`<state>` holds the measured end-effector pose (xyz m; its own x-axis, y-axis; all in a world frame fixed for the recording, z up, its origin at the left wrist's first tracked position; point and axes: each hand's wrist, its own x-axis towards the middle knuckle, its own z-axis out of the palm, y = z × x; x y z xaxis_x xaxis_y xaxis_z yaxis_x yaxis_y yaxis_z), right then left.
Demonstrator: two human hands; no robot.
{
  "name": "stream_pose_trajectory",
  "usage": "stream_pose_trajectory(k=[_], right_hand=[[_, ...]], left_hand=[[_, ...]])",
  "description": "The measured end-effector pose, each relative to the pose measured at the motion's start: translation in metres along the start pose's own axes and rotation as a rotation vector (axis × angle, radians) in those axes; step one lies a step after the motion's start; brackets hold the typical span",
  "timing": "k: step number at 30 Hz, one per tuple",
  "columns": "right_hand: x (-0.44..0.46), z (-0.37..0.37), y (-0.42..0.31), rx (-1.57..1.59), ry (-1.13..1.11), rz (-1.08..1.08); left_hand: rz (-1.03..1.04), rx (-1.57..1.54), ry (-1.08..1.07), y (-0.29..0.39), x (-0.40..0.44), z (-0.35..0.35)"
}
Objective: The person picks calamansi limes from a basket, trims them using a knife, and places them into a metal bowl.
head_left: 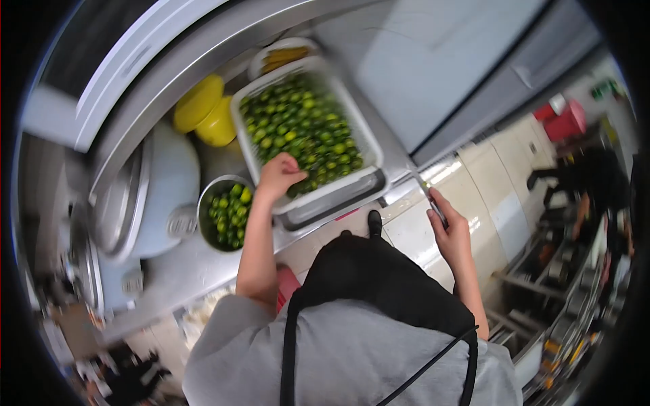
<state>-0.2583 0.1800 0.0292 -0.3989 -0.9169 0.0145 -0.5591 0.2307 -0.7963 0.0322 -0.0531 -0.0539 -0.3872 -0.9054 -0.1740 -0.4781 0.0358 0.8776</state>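
A white plastic basket (376, 150) holds many small green limes (298, 122), a few of them yellowish. Over its near left corner is my left hand (281, 177), fingers curled together just above the fruit. Whether anything is pinched in them is hidden. My right hand (450, 230), out to the right of the counter, is closed round the dark handle of a knife (437, 207). Its thin blade points up and away, with a small yellow-green bit near it. Left of the basket stands a round metal pot (203, 233) with more green limes (230, 213) inside.
Yellow plastic bowls (215, 122) and a plate (256, 66) of brown sticks sit behind. Large lidded containers (166, 183) stand left on the steel counter (183, 267). A grey door-like panel (413, 61) rises at back right. Racks (542, 271) and a dark-clothed person (596, 176) are right.
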Motion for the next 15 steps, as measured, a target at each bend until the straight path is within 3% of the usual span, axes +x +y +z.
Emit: stream_pose_trajectory(k=[2, 6, 9, 15], right_hand=[[-0.023, -0.008, 0.008, 0.047, 0.055, 0.1], [-0.07, -0.028, 0.041, -0.112, 0.145, 0.253], [-0.106, -0.045, 0.07, -0.156, 0.288, 0.359], [-0.218, -0.072, 0.155, -0.178, 0.565, 0.618]], left_hand=[[0.012, -0.338, -0.162, 0.042, -0.005, 0.001], [0.047, -0.441, -0.362, 0.109, -0.009, 0.049], [0.076, -0.492, -0.65, 0.134, -0.011, 0.119], [-0.231, -0.516, -1.199, 0.155, -0.048, 0.293]])
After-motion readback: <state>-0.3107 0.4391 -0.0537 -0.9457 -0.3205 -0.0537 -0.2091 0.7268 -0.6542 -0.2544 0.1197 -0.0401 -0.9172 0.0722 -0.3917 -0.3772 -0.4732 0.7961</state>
